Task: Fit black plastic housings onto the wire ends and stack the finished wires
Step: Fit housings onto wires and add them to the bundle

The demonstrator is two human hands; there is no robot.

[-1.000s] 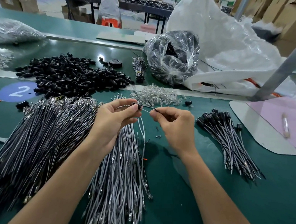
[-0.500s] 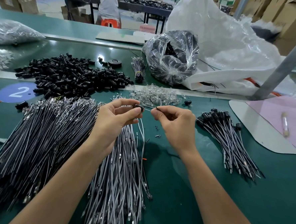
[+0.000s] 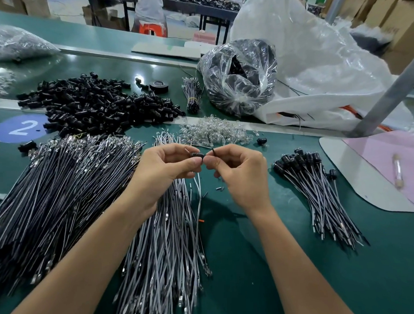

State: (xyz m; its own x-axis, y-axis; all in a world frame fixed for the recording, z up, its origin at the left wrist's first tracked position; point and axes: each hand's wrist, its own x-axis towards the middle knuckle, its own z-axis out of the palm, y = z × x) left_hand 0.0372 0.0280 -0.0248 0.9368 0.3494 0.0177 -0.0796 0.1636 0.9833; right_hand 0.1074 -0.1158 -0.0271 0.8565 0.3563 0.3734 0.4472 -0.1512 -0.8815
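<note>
My left hand pinches a small black plastic housing between thumb and fingers over the green table. Right beside it, my right hand pinches a thin wire end at the housing's right side; a grey wire hangs down below the two hands. A heap of loose black housings lies at the back left. Dark wires fan out on the left, and grey wires lie under my forearms. Finished wires with housings are piled on the right.
Clear glass bulbs lie just behind my hands. A plastic bag of black parts and a big white sack stand at the back right. A pink sheet and grey pole are at the right.
My hands have come closer together, and the black housing now sits between their fingertips where a gap with bare wire showed before.
</note>
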